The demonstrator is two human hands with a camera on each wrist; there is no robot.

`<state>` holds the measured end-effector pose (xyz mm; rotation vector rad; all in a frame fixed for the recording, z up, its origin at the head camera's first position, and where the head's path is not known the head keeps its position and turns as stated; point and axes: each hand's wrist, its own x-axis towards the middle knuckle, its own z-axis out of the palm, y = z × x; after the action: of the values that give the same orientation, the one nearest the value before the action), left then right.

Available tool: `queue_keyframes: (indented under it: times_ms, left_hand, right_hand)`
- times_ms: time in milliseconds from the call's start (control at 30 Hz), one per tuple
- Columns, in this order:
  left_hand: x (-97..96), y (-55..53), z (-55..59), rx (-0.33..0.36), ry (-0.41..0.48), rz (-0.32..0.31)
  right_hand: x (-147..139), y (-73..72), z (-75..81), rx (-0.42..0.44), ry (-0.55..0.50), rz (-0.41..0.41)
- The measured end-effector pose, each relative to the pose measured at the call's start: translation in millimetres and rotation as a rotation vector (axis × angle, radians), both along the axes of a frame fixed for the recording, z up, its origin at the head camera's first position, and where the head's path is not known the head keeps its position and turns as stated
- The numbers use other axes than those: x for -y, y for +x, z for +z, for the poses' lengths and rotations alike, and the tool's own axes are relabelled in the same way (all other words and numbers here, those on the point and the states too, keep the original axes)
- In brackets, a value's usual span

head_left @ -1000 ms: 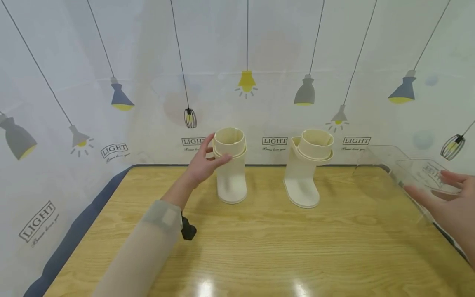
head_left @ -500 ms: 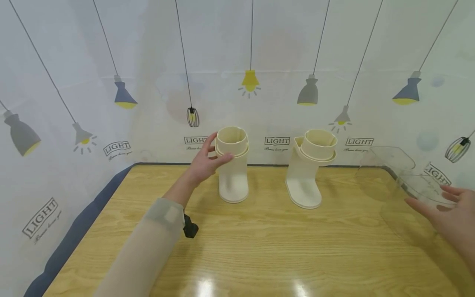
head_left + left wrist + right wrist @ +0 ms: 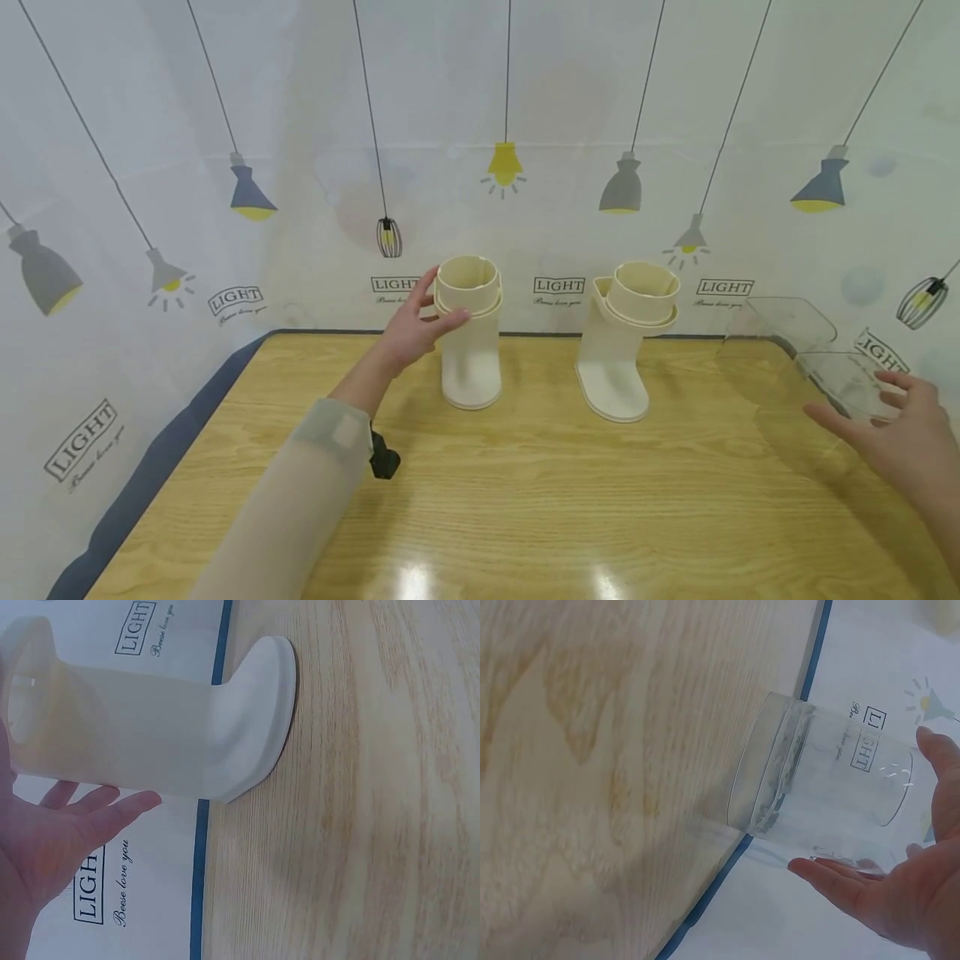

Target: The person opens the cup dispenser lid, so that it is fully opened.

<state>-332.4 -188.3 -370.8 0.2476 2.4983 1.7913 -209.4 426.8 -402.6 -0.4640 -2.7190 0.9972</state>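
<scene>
My left hand grips the round collar of a cream plastic stand, thumb in front and fingers round its left and far side. The stand is upright on the table; its flat rounded foot shows in the left wrist view. A matching stand is just to its right, untouched. At the right, my right hand holds a clear container near its rim, thumb and fingers on opposite sides. That container shows through faintly in the right wrist view. Behind it in the head view is another clear container.
Everything is on a wooden table with a dark blue edge. A white backdrop printed with lamps and lettering rises behind and at the sides. A black device is fastened at my left wrist.
My right hand has moved left and slightly down with the nearer clear container. My left hand keeps its grip, and both stands remain where they were; the head view shifted a little.
</scene>
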Motion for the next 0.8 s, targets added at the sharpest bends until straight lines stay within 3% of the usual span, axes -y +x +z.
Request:
queue_keyframes:
  times_ms: [567, 700, 800]
  left_hand:
    - [5.0, 4.2, -0.4, 0.005, -0.018, -0.019]
    - [5.4, 5.7, -0.7, 0.021, -0.022, -0.024]
    - [8.4, 8.9, -2.3, 0.029, -0.024, -0.026]
  right_hand:
    - [5, -1.6, 3.5, -0.017, 0.011, 0.010]
    - [8, 0.8, 10.2, -0.056, 0.041, -0.029]
    - [13, 5.8, 17.4, -0.143, 0.034, -0.054]
